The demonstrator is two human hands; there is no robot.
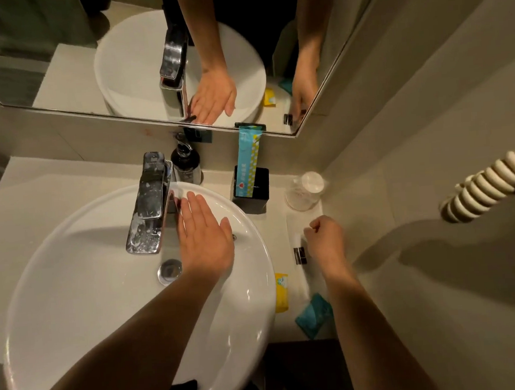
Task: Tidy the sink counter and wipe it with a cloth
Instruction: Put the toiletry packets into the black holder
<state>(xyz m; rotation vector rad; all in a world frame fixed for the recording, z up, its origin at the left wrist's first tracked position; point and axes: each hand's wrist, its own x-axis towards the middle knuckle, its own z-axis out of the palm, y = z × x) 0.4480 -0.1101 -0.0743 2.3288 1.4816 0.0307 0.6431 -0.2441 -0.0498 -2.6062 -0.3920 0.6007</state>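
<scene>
Left hand [202, 229] flat over basin [74, 299] (beside faucet [149, 208]); right hand [324, 235] fisted.

Both our bare arms reach forward.
Our left hand [202, 232] lies flat, fingers straight and together; our right hand [324, 235] is curled into a loose fist.
</scene>
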